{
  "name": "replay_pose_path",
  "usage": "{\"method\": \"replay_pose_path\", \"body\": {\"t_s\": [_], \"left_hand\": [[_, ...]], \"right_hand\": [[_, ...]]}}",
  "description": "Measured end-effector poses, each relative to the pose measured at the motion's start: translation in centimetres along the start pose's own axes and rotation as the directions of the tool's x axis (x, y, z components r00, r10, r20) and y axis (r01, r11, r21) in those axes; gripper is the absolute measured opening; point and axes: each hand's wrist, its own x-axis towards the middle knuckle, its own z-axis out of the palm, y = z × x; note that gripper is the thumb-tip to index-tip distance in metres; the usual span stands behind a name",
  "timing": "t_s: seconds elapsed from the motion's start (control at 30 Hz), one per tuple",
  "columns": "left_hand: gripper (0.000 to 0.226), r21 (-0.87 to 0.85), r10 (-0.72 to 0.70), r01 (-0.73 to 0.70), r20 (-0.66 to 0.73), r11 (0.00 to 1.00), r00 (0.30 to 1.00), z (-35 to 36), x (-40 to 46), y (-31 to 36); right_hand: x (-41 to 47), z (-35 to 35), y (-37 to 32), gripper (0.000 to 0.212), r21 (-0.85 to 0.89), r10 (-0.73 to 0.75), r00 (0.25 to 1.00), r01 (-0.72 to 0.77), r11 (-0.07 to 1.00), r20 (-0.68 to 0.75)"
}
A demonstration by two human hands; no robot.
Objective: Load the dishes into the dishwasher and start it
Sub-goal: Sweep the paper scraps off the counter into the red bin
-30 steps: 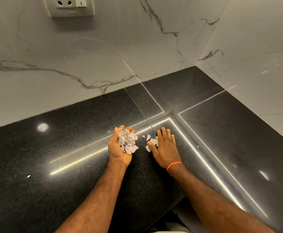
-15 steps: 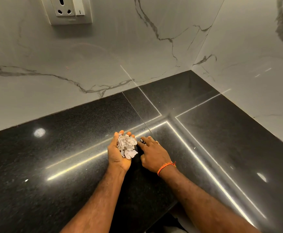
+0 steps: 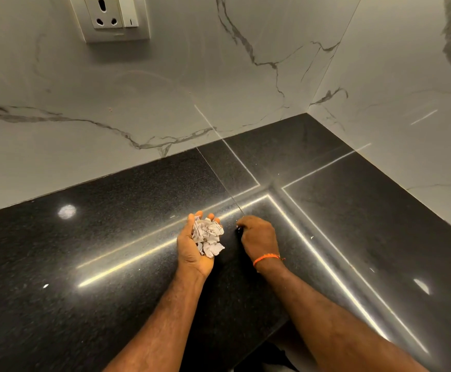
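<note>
A: The fingers (image 3: 210, 216) of the left hand (image 3: 192, 251) curl loosely upward, apart at the tips, cupping a heap of torn paper scraps (image 3: 208, 237) in the palm. And the other hand?

B: The right hand (image 3: 258, 238) lies knuckles-up, its fingers bent under and drawn together against the black countertop (image 3: 111, 232). Whether they pinch anything I cannot tell; the fingertips are hidden beneath the hand.

A: How many scraps are there?

B: Too crumpled and overlapped to count. One heap, with faint printing on some pieces. A few pale specks lie on the counter toward the right wall, too small to name.

A: Anything else countable?

B: Two hands, two bare forearms, one orange wrist band (image 3: 266, 257) on the right wrist, and one wall socket (image 3: 114, 17) cut off by the top edge. The two marble walls (image 3: 165, 89) meet at the counter's back right corner.

A: And the dishes, the dishwasher?

B: Neither shows. Both hands sit mid-counter, near its front edge, just beside each other but apart.
</note>
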Motion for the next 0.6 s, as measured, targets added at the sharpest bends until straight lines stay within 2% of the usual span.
{"method": "replay_pose_path", "body": {"t_s": [0.07, 0.13, 0.27, 0.4, 0.47, 0.53, 0.6], "left_hand": [[0.030, -0.004, -0.003, 0.003, 0.001, 1.000, 1.000, 0.2, 0.0, 0.0], [0.031, -0.002, -0.001, 0.001, 0.009, 1.000, 1.000, 0.4, 0.0, 0.0], [0.041, -0.004, -0.032, 0.033, 0.039, 0.999, 0.999, 0.9, 0.3, -0.3], [0.034, -0.040, -0.056, 0.064, 0.173, 0.997, 0.983, 1.4, 0.2, -0.1], [0.031, -0.054, -0.060, 0.071, 0.180, 0.996, 0.982, 1.6, 0.2, -0.2], [0.035, -0.057, -0.066, 0.077, 0.176, 0.995, 0.982, 1.6, 0.1, -0.2], [0.033, -0.080, -0.070, 0.082, 0.141, 0.993, 0.988, 1.4, 0.5, -0.2]], "right_hand": [[1.0, -0.3, -1.5, 0.026, 0.215, 0.224, 0.974, -0.209, 0.954, -0.047], [1.5, -0.5, -3.1, 0.021, 0.376, 0.295, 0.954, -0.259, 0.890, -0.042], [0.9, -0.9, -6.6, 0.020, 0.456, 0.131, 0.991, -0.108, 0.884, -0.019], [0.0, -0.7, -7.7, 0.032, 0.342, -0.152, 0.986, 0.118, 0.932, 0.075], [-0.1, -0.6, -7.5, 0.038, 0.325, -0.263, 0.963, 0.232, 0.917, 0.054], [0.0, -1.0, -7.3, 0.039, 0.413, -0.272, 0.962, 0.247, 0.876, 0.000], [0.6, -1.5, -6.6, 0.037, 0.460, -0.215, 0.972, 0.234, 0.857, -0.094]]}}
